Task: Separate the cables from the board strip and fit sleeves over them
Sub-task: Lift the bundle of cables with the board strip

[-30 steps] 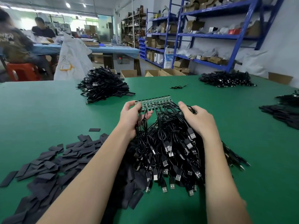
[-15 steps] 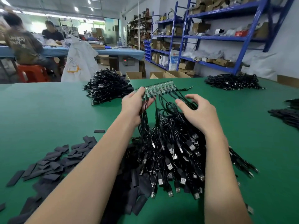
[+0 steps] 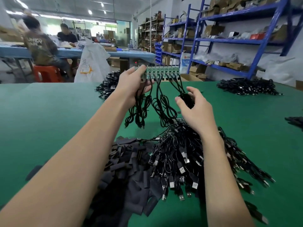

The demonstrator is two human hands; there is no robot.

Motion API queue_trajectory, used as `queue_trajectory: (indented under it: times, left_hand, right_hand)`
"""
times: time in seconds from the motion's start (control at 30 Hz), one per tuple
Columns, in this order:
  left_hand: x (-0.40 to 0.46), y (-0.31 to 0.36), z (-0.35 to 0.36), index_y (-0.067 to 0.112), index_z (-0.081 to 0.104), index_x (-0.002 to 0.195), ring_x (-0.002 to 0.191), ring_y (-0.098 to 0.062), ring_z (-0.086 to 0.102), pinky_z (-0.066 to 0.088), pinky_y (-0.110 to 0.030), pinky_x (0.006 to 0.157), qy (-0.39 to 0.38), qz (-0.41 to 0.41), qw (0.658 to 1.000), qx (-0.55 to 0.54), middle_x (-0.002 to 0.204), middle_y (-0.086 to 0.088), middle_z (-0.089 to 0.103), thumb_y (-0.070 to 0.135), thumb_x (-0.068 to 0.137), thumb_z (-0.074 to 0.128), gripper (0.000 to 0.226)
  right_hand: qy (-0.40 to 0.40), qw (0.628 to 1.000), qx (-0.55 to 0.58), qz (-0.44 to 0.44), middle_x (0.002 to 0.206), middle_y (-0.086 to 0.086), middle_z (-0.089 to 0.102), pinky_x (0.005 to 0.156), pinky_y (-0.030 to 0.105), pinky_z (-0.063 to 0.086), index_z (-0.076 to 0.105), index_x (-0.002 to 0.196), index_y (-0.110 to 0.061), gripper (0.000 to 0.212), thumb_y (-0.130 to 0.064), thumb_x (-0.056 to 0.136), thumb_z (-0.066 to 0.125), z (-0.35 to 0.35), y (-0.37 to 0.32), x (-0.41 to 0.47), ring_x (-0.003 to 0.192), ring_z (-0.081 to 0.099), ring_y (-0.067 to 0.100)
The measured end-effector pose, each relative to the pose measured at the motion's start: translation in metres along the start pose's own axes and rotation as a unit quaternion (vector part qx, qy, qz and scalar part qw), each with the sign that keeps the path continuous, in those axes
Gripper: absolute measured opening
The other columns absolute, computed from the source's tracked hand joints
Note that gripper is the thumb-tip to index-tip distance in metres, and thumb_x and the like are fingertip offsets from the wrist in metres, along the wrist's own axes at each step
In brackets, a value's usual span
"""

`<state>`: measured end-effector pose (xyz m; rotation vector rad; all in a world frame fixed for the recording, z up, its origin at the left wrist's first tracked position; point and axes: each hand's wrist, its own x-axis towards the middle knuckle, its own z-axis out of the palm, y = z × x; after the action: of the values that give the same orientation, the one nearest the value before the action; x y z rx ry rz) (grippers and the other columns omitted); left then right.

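Observation:
My left hand (image 3: 133,84) grips the left end of a green board strip (image 3: 162,73) and holds it up above the table. Several black cables (image 3: 161,102) hang from the strip in loops. My right hand (image 3: 195,110) is below and right of the strip, its fingers curled round a bunch of those cables. A big pile of black USB cables (image 3: 185,156) lies on the green table under my right forearm. Flat black sleeves (image 3: 131,176) lie heaped at the pile's left, partly hidden by my left forearm.
More cable heaps lie at the far middle (image 3: 108,86), the far right (image 3: 247,86) and the right edge (image 3: 295,121) of the green table (image 3: 49,115). Blue shelving (image 3: 262,41) stands behind. Two people sit at a blue bench (image 3: 68,52) at the back left, next to a white bag (image 3: 93,63).
My left hand has lifted the board strip up off the pile, so its cables now hang free. My right hand has risen with it and closed round some of the hanging cables.

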<state>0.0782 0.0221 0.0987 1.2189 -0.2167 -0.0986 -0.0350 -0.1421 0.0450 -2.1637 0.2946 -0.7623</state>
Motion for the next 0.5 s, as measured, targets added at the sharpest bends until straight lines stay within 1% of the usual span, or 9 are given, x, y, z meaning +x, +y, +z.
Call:
queue_trajectory:
  times: [0.1,0.17,0.23,0.27,0.33,0.4,0.43,0.47,0.5]
  left_hand:
    - [-0.006,-0.010,-0.017,0.009,0.042,0.146,0.075,-0.017,0.076,0.057,-0.022,0.055,0.000,-0.021,1.000,-0.004,0.124,-0.020,0.064,0.026,0.101,0.062,0.053]
    - [-0.011,-0.021,-0.029,0.012,0.037,0.149,0.071,-0.016,0.075,0.057,-0.023,0.056,0.004,-0.020,1.000,-0.006,0.126,-0.015,0.062,0.027,0.100,0.063,0.057]
    - [-0.015,-0.030,-0.041,0.019,0.030,0.153,0.067,-0.016,0.075,0.059,-0.025,0.058,0.002,-0.026,0.999,-0.022,0.120,-0.008,0.061,0.025,0.100,0.063,0.062]
    - [-0.016,-0.033,-0.047,0.022,0.034,0.147,0.066,-0.017,0.074,0.059,-0.025,0.059,-0.002,-0.027,0.999,-0.030,0.116,-0.006,0.061,0.024,0.101,0.062,0.054]
    - [-0.017,-0.035,-0.058,0.024,0.039,0.137,0.069,-0.018,0.074,0.059,-0.025,0.062,-0.004,-0.025,0.999,-0.037,0.116,-0.007,0.061,0.024,0.101,0.062,0.043]
    - [-0.017,-0.036,-0.064,0.020,0.032,0.151,0.073,-0.018,0.075,0.059,-0.025,0.065,0.009,-0.014,0.999,-0.029,0.125,-0.011,0.059,0.025,0.101,0.063,0.059]
    - [-0.017,-0.035,-0.066,0.016,0.029,0.154,0.073,-0.018,0.075,0.059,-0.024,0.065,0.016,-0.006,1.000,-0.021,0.124,-0.010,0.060,0.025,0.100,0.063,0.064]
    - [-0.018,-0.033,-0.066,0.012,0.030,0.154,0.071,-0.016,0.075,0.058,-0.022,0.063,0.023,0.005,1.000,-0.013,0.118,-0.009,0.063,0.025,0.101,0.063,0.064]
    - [-0.019,-0.031,-0.067,0.006,0.034,0.151,0.069,-0.015,0.074,0.058,-0.021,0.061,0.031,0.011,0.999,-0.011,0.113,-0.009,0.065,0.025,0.101,0.062,0.060]
  right_hand:
    - [0.018,0.999,-0.029,-0.012,0.119,-0.004,0.064,0.101,0.041,0.049,0.060,0.129,-0.030,0.040,-0.050,0.095,0.062,0.002,-0.003,0.001,0.116,0.058,0.020]
    - [0.033,0.998,-0.057,-0.022,0.104,-0.004,0.064,0.093,0.037,0.050,0.066,0.115,-0.032,0.033,-0.055,0.093,0.062,0.002,-0.005,0.001,0.107,0.059,0.019]
    - [0.034,0.996,-0.067,-0.037,0.101,-0.003,0.065,0.090,0.036,0.051,0.069,0.104,-0.034,0.030,-0.060,0.091,0.061,0.006,-0.009,0.002,0.103,0.060,0.018]
    - [0.030,0.996,-0.070,-0.046,0.103,-0.003,0.066,0.092,0.038,0.052,0.069,0.101,-0.034,0.029,-0.059,0.091,0.060,0.009,-0.011,0.003,0.105,0.060,0.018]
    - [0.010,0.995,-0.079,-0.056,0.117,-0.003,0.065,0.099,0.044,0.050,0.066,0.110,-0.034,0.030,-0.058,0.093,0.059,0.018,-0.017,0.005,0.116,0.057,0.017]
    - [-0.024,0.993,-0.104,-0.048,0.135,-0.002,0.057,0.103,0.044,0.046,0.058,0.130,-0.030,0.047,-0.061,0.094,0.056,0.028,-0.026,0.011,0.127,0.051,0.019]
    - [-0.041,0.992,-0.112,-0.044,0.140,-0.001,0.054,0.104,0.044,0.044,0.055,0.137,-0.029,0.054,-0.062,0.094,0.055,0.032,-0.032,0.015,0.131,0.049,0.021]
    - [-0.058,0.991,-0.108,-0.043,0.140,-0.002,0.055,0.104,0.044,0.044,0.054,0.138,-0.027,0.055,-0.061,0.095,0.055,0.037,-0.037,0.019,0.131,0.050,0.022]
    - [-0.071,0.993,-0.088,-0.043,0.132,-0.003,0.060,0.104,0.044,0.046,0.056,0.135,-0.027,0.052,-0.060,0.095,0.056,0.042,-0.044,0.022,0.127,0.054,0.022]
